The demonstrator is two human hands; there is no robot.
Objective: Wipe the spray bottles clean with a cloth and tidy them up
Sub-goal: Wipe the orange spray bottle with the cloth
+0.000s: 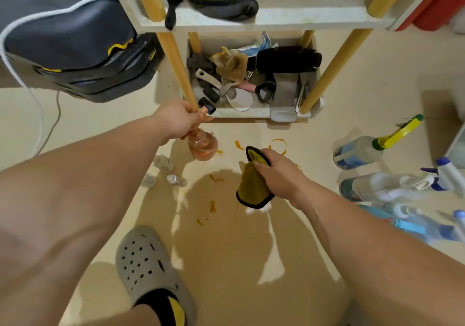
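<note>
Left arm: is stretching forward from the lower left, forearm bare, wrist nearly straight.
Left hand (176, 121): is curling its fingers round the top of the pink spray bottle (202, 148), the back of the hand facing up.
Right arm: is reaching in from the lower right, bare, wrist bending slightly inward.
Right hand (279, 174): is gripping the yellow cloth (253, 187), thumb pressing on its upper fold, knuckles up.
Hands: are working apart, the left further forward than the right.
Foot (148, 262): is standing flat between the two arms.
</note>
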